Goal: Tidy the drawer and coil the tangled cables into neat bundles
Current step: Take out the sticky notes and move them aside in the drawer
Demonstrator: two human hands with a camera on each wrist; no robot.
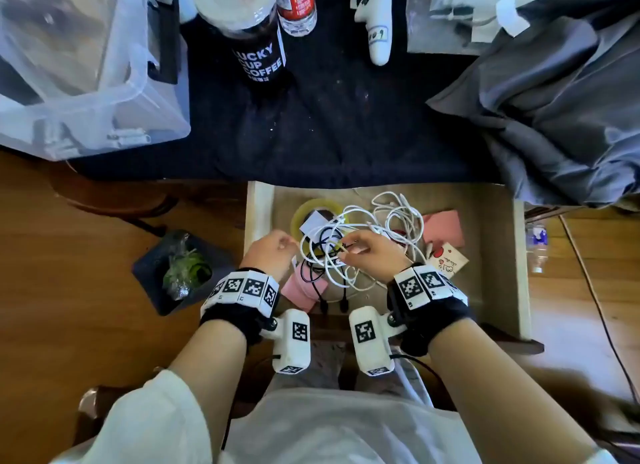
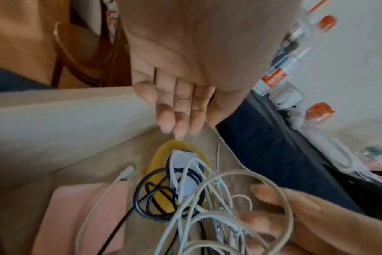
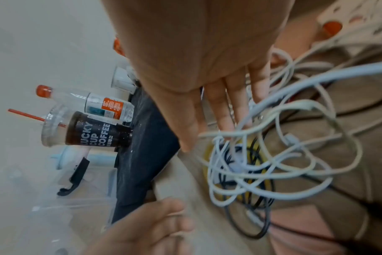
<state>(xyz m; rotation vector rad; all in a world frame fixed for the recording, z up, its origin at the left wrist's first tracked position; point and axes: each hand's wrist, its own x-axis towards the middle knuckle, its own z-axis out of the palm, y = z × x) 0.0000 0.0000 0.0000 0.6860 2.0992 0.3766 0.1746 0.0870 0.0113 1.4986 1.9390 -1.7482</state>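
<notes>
The drawer [image 1: 495, 255] stands open below the dark tabletop. A tangle of white cables [image 1: 398, 217] [image 2: 196, 207] [image 3: 273, 163] lies in it, mixed with a thin black cable [image 1: 311, 273] [image 2: 142, 195] and resting partly on a yellowish tape roll [image 1: 304, 210] [image 2: 159, 155]. My right hand [image 1: 349, 250] [image 3: 220, 124] reaches into the tangle with straight fingers, and white loops hang across the fingertips. My left hand [image 1: 289, 247] [image 2: 179, 120] hovers at the drawer's left side above the tape roll, fingers straight and holding nothing.
Pink note pads [image 1: 445, 228] and a small card [image 1: 446, 259] lie in the drawer. On the tabletop are a clear plastic bin [image 1: 86, 65], a coffee cup [image 1: 252, 40], a water bottle [image 1: 298, 6] and grey cloth [image 1: 554, 99]. A dark tray [image 1: 180, 273] sits on the floor to the left.
</notes>
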